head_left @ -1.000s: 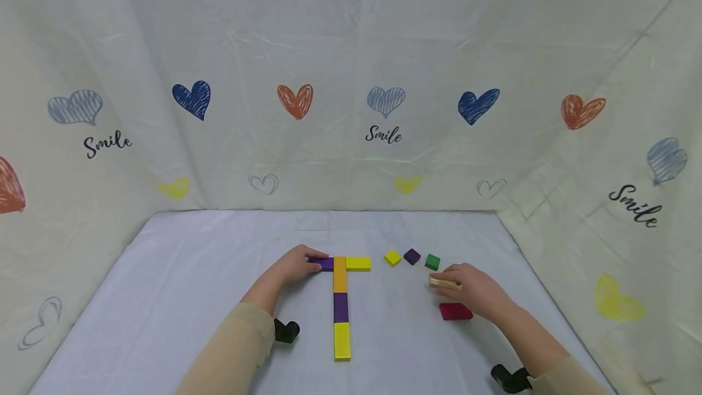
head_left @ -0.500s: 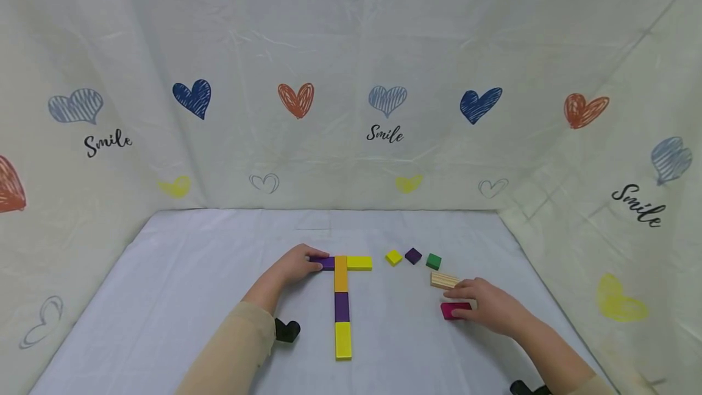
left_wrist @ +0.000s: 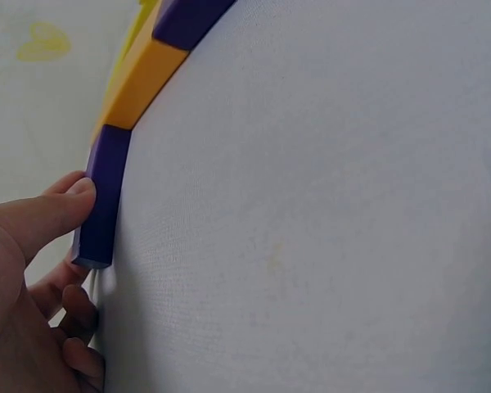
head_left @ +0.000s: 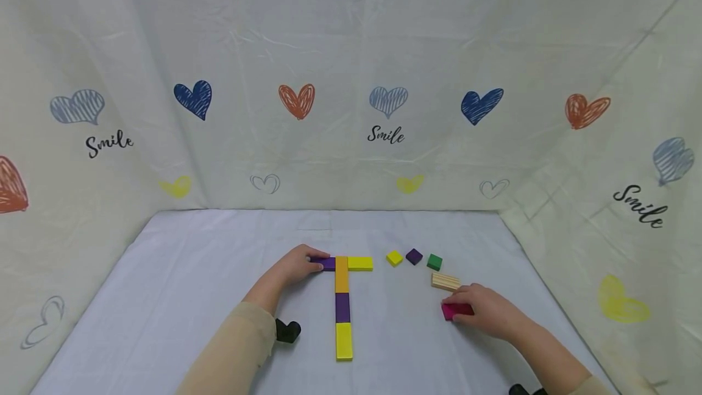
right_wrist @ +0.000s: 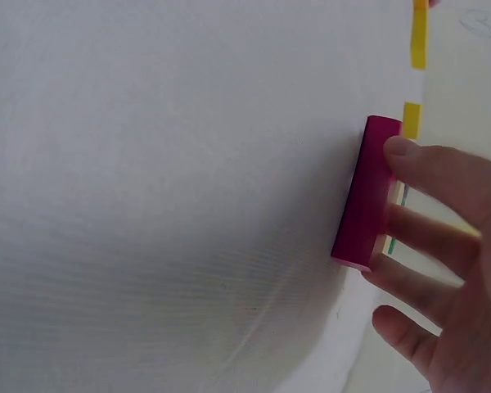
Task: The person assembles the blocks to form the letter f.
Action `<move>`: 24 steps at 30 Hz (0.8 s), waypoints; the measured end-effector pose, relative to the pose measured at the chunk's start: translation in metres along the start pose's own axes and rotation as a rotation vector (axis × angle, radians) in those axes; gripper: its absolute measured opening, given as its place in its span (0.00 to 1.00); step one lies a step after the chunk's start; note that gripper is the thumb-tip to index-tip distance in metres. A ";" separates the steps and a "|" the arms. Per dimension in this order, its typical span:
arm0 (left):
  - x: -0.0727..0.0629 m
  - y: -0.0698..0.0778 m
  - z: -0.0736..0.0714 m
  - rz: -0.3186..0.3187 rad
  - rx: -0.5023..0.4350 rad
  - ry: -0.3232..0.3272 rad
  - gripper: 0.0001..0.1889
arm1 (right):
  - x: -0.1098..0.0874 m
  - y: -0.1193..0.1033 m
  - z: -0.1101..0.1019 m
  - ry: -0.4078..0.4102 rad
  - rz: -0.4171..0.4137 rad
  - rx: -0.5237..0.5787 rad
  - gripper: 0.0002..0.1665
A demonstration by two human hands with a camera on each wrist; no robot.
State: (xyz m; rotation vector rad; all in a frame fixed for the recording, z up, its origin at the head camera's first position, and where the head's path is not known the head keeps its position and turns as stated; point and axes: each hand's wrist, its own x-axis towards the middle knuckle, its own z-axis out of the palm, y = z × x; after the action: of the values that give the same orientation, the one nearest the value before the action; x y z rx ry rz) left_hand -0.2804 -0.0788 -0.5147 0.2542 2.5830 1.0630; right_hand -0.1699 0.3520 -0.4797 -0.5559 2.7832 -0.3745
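My left hand (head_left: 296, 264) pinches a purple block (left_wrist: 108, 196) between thumb and fingers. That block forms the left arm of a T laid flat on the white cloth. An orange block (head_left: 342, 274) heads the stem, with a second purple block (head_left: 342, 307) and a yellow block (head_left: 343, 341) below it. Another yellow block (head_left: 360, 264) makes the right arm. On the right, my right hand (head_left: 490, 311) grips a dark red block (right_wrist: 368, 192), thumb on one side and fingers on the other. Just beyond it lies a plain wooden block (head_left: 445, 281).
Behind the wooden block, a small yellow cube (head_left: 394, 258), a purple cube (head_left: 414, 256) and a green cube (head_left: 434, 262) lie in a loose row. A heart-printed curtain (head_left: 340, 157) closes off the back and sides of the cloth-covered table (head_left: 208, 242).
My right hand has let go of the plain wooden block, leaving it on the cloth, and moved toward me to grip the dark red block. The left hand has stayed put.
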 end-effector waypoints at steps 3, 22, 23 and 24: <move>0.000 0.000 0.000 0.000 0.004 0.000 0.14 | 0.002 -0.001 0.001 0.001 0.031 0.023 0.15; -0.004 0.005 -0.002 0.005 -0.005 0.010 0.15 | 0.003 -0.008 -0.004 -0.040 0.016 0.195 0.17; -0.004 0.005 -0.002 0.006 -0.005 0.008 0.15 | 0.003 -0.007 -0.005 -0.039 0.009 0.205 0.17; -0.005 0.005 -0.002 0.007 -0.002 0.006 0.15 | 0.003 -0.007 -0.006 -0.042 0.006 0.220 0.17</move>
State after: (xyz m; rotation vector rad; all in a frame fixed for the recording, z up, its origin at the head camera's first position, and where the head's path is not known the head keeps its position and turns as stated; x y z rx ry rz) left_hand -0.2768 -0.0780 -0.5083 0.2601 2.5878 1.0709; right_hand -0.1720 0.3462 -0.4729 -0.4959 2.6575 -0.6500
